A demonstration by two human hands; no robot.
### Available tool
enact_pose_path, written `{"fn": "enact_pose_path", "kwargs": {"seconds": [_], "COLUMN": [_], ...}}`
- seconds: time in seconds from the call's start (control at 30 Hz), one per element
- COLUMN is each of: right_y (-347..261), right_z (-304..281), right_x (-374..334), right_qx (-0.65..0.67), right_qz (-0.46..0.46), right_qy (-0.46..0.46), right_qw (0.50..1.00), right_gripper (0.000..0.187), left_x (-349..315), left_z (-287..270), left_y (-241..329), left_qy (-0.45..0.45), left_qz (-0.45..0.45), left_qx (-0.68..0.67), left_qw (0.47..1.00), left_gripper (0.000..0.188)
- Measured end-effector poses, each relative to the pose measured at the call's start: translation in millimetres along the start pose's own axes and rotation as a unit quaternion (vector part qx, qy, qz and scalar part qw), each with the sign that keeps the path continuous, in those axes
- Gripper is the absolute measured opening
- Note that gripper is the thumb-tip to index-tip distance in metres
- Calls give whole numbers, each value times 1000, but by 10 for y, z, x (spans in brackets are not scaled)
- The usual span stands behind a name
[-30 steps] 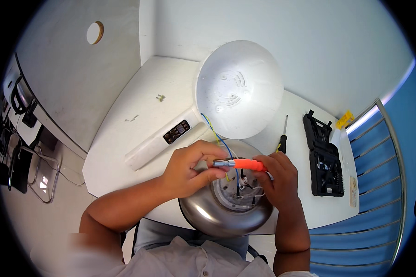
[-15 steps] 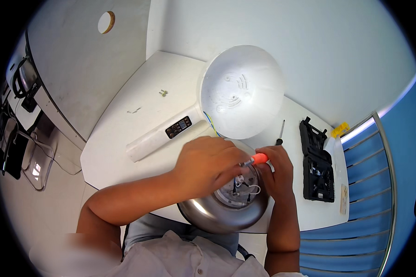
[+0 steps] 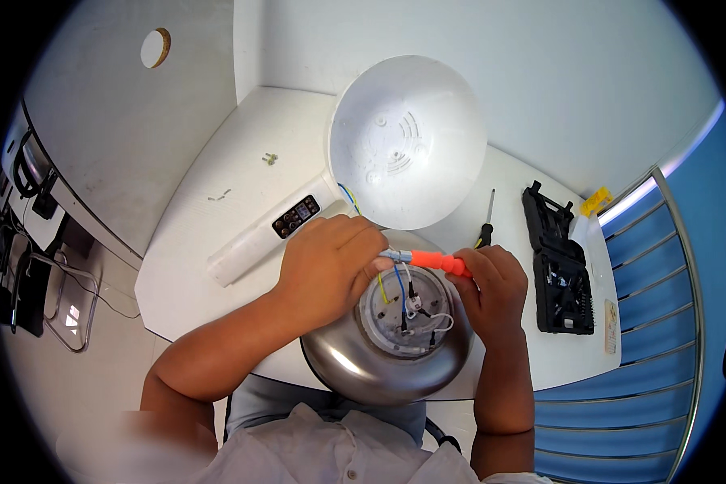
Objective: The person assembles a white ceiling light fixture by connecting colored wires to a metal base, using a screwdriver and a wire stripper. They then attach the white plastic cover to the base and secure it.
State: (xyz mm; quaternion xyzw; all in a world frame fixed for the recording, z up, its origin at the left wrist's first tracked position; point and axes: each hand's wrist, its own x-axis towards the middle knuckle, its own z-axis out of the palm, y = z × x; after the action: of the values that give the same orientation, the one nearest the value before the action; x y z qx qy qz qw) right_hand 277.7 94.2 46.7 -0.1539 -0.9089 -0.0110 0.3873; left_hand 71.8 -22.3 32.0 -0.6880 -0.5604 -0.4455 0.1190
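Note:
An orange-handled screwdriver (image 3: 434,260) lies nearly level between my hands. Its metal end is pinched in the fingers of my left hand (image 3: 331,256); the tip is hidden there. The far end of the handle sits in the closed fingers of my right hand (image 3: 498,290). Below it, an upturned stainless steel pot (image 3: 355,367) shows its round base (image 3: 385,331) with blue, white and yellow-green wires and terminals. Just beyond stands a white bowl-shaped plastic housing (image 3: 407,153), wires at its rim. Its long handle (image 3: 246,250) carries a dark control panel (image 3: 296,216).
Small screws (image 3: 271,159) and thin metal bits (image 3: 219,195) lie on the white table (image 3: 202,282). A dark-handled screwdriver (image 3: 484,234) rests right of the housing. An open black tool case (image 3: 563,282) and a yellow item (image 3: 597,201) are near the right edge, beside a metal railing (image 3: 682,266).
The orange screwdriver has swung from slanted to nearly level, and more of its handle shows. My left hand has shifted left, uncovering more of the wired base. The whole view has shifted slightly.

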Motion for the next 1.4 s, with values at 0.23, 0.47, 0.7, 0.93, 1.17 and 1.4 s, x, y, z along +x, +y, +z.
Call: {"fn": "enact_pose_path", "kwargs": {"seconds": [0.23,0.47,0.7,0.93,1.17,1.4], "right_y": [-79,-84,-129,-115,-131,-123], "right_z": [6,12,30,24,13,16], "right_x": [-3,4,-26,-19,2,16], "right_qx": [-53,-72,-97,-50,-27,-46], "right_qz": [-18,-39,-46,-22,-24,-39], "right_qy": [17,45,66,68,56,65], "right_qw": [998,996,992,996,998,996], "right_gripper": [26,25,28,31,29,30], "left_x": [-21,-12,15,-18,-26,-21], "left_z": [7,-65,-164,-105,-86,-71], "left_y": [5,15,73,19,15,13], "left_qy": [-25,-106,-152,-40,-56,-54], "left_qz": [-63,-138,-271,-131,-102,-134], "left_qx": [-75,-145,-354,-235,-197,-223], "left_qw": [995,974,882,962,974,964], "left_gripper": [19,27,35,22,18,16]}}
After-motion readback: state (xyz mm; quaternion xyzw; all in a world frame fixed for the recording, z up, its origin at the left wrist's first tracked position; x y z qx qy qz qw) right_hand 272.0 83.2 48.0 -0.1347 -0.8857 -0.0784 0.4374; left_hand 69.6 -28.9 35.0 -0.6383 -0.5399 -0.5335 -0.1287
